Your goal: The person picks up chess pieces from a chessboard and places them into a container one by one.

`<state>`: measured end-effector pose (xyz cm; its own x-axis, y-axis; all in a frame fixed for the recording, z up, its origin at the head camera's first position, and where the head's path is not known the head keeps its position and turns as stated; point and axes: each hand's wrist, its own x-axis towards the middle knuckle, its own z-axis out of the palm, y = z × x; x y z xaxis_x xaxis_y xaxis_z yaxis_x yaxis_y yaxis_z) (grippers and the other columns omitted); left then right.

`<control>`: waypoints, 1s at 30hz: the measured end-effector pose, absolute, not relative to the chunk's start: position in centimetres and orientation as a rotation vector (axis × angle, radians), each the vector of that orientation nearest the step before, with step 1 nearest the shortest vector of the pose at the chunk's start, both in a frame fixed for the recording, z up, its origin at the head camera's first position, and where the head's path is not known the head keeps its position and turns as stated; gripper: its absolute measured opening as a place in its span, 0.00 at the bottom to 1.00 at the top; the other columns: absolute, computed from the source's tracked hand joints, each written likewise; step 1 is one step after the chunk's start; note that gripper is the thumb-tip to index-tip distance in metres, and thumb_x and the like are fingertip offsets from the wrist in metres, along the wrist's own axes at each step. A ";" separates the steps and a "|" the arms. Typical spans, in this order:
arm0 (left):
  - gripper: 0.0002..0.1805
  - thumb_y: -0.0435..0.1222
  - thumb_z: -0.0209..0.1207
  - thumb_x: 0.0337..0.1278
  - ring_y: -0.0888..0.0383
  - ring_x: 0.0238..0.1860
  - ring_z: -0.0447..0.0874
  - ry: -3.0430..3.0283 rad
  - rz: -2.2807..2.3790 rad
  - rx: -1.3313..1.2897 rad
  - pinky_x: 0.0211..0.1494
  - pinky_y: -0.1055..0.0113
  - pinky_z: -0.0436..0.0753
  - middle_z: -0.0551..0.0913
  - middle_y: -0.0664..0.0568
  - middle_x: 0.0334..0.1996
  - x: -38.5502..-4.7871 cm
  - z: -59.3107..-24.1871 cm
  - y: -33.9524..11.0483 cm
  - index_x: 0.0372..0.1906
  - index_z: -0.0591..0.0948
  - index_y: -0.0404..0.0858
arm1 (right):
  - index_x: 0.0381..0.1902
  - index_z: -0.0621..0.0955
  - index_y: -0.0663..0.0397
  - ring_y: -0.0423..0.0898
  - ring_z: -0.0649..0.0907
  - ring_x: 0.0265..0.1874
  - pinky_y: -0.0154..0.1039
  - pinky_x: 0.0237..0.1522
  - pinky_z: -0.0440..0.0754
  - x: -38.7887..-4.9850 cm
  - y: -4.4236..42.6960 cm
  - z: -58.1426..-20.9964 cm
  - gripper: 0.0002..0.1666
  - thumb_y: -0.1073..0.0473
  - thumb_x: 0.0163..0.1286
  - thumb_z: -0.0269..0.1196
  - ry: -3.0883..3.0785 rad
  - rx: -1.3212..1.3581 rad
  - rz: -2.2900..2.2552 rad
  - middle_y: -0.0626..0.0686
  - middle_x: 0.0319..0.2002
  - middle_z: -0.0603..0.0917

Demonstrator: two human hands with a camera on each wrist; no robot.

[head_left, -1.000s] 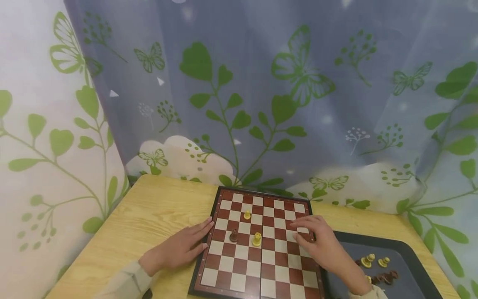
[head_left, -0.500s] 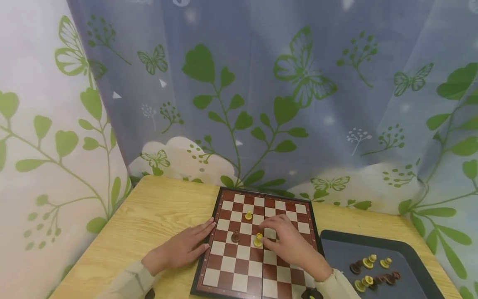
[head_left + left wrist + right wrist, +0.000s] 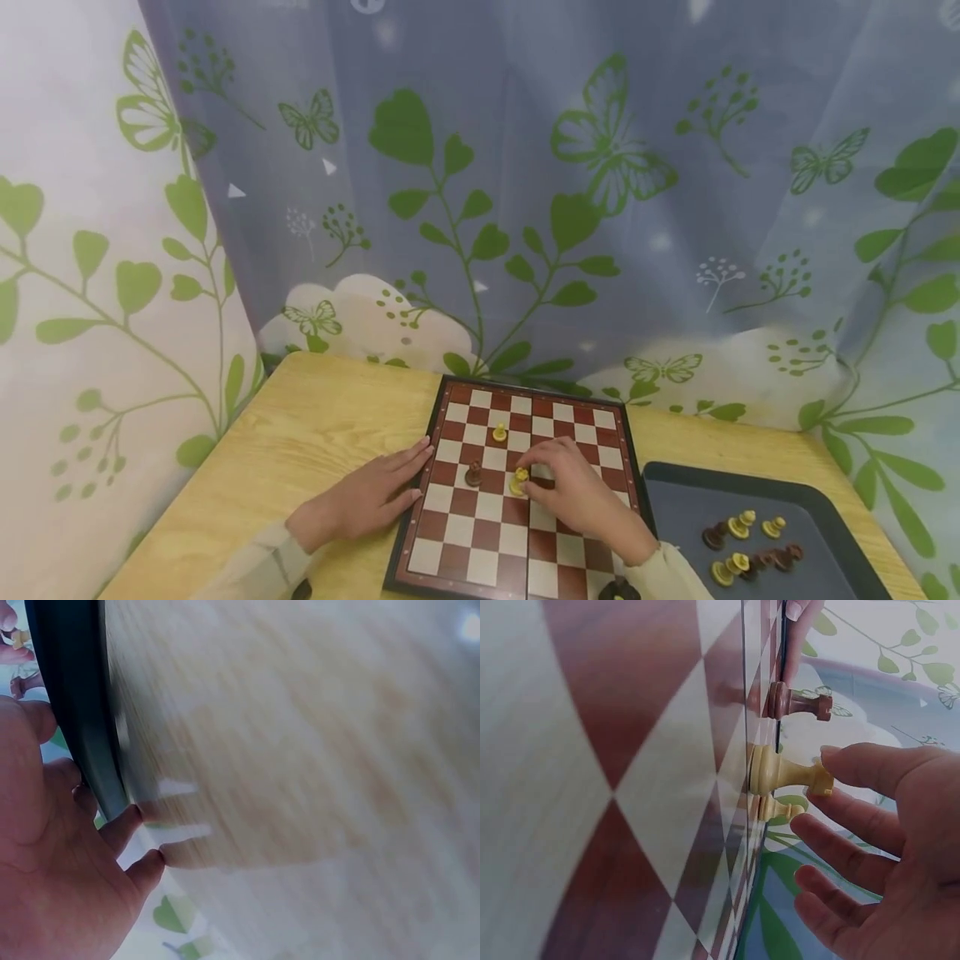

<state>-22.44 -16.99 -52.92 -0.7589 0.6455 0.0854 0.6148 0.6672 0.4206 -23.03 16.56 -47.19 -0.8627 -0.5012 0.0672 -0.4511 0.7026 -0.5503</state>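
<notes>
My right hand pinches the top of a yellow rook between thumb and index finger. That rook stands on the red and white chessboard, and in the right wrist view its base appears to sit on the surface. To its left a dark brown rook stands upright. Farther back is a small yellow pawn. My left hand lies along the board's left edge with fingers extended; the left wrist view has its fingertips on the wooden table beside the dark board side.
A dark tray stands right of the board, holding several yellow and brown chess pieces, some lying over. Behind the table hangs a curtain with leaf and butterfly prints.
My right hand has moved left from the board's right side to the yellow rook and now pinches its top. The left hand has kept its place at the board edge.
</notes>
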 end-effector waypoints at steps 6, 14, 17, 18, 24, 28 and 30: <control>0.33 0.48 0.41 0.82 0.39 0.77 0.59 2.804 0.675 1.070 0.74 0.37 0.65 0.53 0.44 0.81 -22.2 -52.9 -17.0 0.81 0.55 0.36 | 0.43 0.88 0.50 0.54 0.79 0.55 0.60 0.61 0.75 -23.3 16.3 -47.6 0.07 0.61 0.67 0.70 2.821 -0.819 -0.871 0.48 0.47 0.86; 0.33 0.48 0.41 0.82 0.39 0.77 0.60 2.815 0.658 1.073 0.74 0.37 0.66 0.53 0.44 0.81 -22.3 -52.7 -16.9 0.80 0.56 0.36 | 0.37 0.89 0.50 0.52 0.79 0.52 0.59 0.57 0.77 -23.5 15.8 -47.6 0.02 0.60 0.66 0.71 2.842 -0.847 -0.885 0.47 0.45 0.87; 0.33 0.48 0.42 0.82 0.39 0.77 0.59 2.813 0.661 1.077 0.74 0.38 0.66 0.54 0.43 0.81 -22.2 -52.8 -16.9 0.80 0.57 0.35 | 0.39 0.89 0.51 0.54 0.79 0.54 0.59 0.57 0.78 -23.3 15.8 -47.5 0.04 0.61 0.66 0.71 2.845 -0.849 -0.889 0.51 0.49 0.87; 0.33 0.48 0.42 0.82 0.39 0.77 0.59 2.815 0.662 1.079 0.74 0.38 0.66 0.54 0.43 0.81 -22.1 -52.9 -16.9 0.80 0.57 0.35 | 0.39 0.89 0.51 0.54 0.79 0.54 0.59 0.57 0.78 -23.2 15.8 -47.4 0.04 0.61 0.66 0.71 2.848 -0.845 -0.899 0.51 0.50 0.87; 0.33 0.47 0.42 0.82 0.39 0.77 0.59 2.812 0.668 1.075 0.74 0.38 0.65 0.53 0.43 0.81 -22.0 -52.8 -16.8 0.80 0.56 0.35 | 0.44 0.89 0.49 0.52 0.79 0.56 0.58 0.57 0.79 -22.5 16.2 -46.1 0.08 0.59 0.67 0.71 2.921 -0.804 -0.987 0.48 0.51 0.86; 0.33 0.47 0.42 0.82 0.38 0.77 0.59 2.818 0.664 1.075 0.75 0.38 0.65 0.53 0.42 0.81 -22.1 -53.0 -16.8 0.80 0.56 0.35 | 0.47 0.89 0.50 0.53 0.79 0.56 0.60 0.60 0.77 -22.1 16.8 -45.6 0.11 0.58 0.67 0.71 2.928 -0.782 -1.028 0.49 0.51 0.86; 0.33 0.47 0.42 0.82 0.38 0.77 0.59 2.820 0.657 1.070 0.74 0.38 0.65 0.53 0.43 0.81 -22.0 -53.1 -16.9 0.80 0.56 0.35 | 0.47 0.89 0.51 0.53 0.79 0.58 0.60 0.62 0.75 -21.8 17.1 -45.7 0.12 0.58 0.66 0.72 2.926 -0.751 -1.043 0.50 0.52 0.86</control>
